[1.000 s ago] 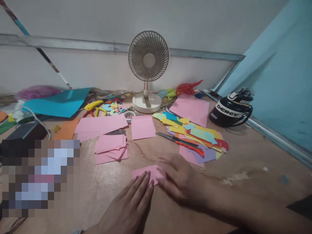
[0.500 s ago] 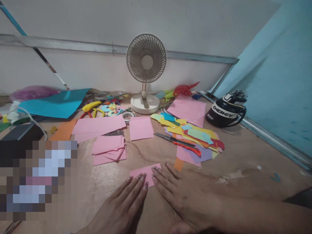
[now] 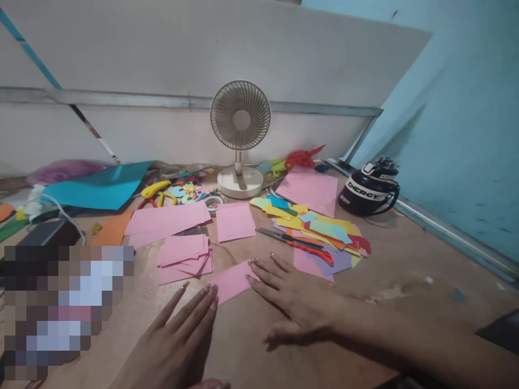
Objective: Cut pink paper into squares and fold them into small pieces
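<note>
A small pink paper piece (image 3: 233, 282) lies on the wooden table between my two hands. My left hand (image 3: 182, 319) rests flat with stretched fingers, their tips at the paper's left end. On its right end lie the fingertips of my right hand (image 3: 286, 294), spread and with the thumb held apart. Just beyond are a stack of pink paper pieces (image 3: 184, 253) and a squarish pink piece (image 3: 235, 221). A box cutter with an orange-red handle (image 3: 298, 243) lies to the right, upon a pile of coloured paper scraps (image 3: 324, 227).
A white fan (image 3: 240, 116) stands at the back. To the right is a black jug (image 3: 367, 189). Yellow-handled scissors or pliers (image 3: 156, 189), a blue sheet (image 3: 97, 183) and an orange sheet (image 3: 109, 227) lie at the left. A pixelated patch covers the lower left.
Both hands have moved apart, the left one leftward and the right one slightly forward, with more of the pink paper showing between them. The camera view has tilted up.
</note>
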`<state>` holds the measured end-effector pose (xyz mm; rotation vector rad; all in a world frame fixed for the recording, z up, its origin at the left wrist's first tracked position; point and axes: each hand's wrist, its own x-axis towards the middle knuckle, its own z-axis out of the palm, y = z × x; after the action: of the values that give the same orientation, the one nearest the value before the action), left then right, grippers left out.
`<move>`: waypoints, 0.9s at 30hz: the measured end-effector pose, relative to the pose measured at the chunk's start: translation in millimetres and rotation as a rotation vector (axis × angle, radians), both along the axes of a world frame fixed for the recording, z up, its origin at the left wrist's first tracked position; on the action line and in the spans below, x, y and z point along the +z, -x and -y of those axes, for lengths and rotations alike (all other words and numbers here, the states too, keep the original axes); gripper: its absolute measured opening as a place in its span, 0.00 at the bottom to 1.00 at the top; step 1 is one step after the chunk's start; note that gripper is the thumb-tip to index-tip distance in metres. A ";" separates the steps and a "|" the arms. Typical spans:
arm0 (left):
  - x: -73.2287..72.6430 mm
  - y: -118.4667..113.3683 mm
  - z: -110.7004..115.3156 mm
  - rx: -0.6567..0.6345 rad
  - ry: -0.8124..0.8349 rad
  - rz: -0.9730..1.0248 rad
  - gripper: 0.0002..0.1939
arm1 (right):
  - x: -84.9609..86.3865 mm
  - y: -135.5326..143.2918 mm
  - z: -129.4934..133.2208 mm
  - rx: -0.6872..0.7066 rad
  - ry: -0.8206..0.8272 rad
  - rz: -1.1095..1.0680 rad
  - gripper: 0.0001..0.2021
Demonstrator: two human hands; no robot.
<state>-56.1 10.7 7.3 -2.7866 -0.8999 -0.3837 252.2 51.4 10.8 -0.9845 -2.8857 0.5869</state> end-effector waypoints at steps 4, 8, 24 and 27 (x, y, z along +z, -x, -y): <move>-5.2 3.6 -3.8 0.016 -0.011 0.047 0.41 | -10.5 -9.7 -28.6 -0.047 -0.250 -0.044 0.40; 0.7 -7.7 -4.6 0.056 -0.058 0.068 0.30 | -12.5 -32.5 -53.5 -0.338 -0.506 -0.114 0.24; 5.3 -39.0 -21.8 -0.010 -0.144 -0.015 0.31 | 15.1 -64.9 -65.9 -0.341 -0.134 -0.157 0.13; 2.8 -35.5 -25.3 -0.014 -0.157 -0.018 0.31 | 13.8 -58.6 -56.3 -0.316 -0.104 -0.201 0.12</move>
<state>-20.6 36.1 10.1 -2.6496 -0.8101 -0.4118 310.8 107.7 24.5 -1.2506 -2.4901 0.4757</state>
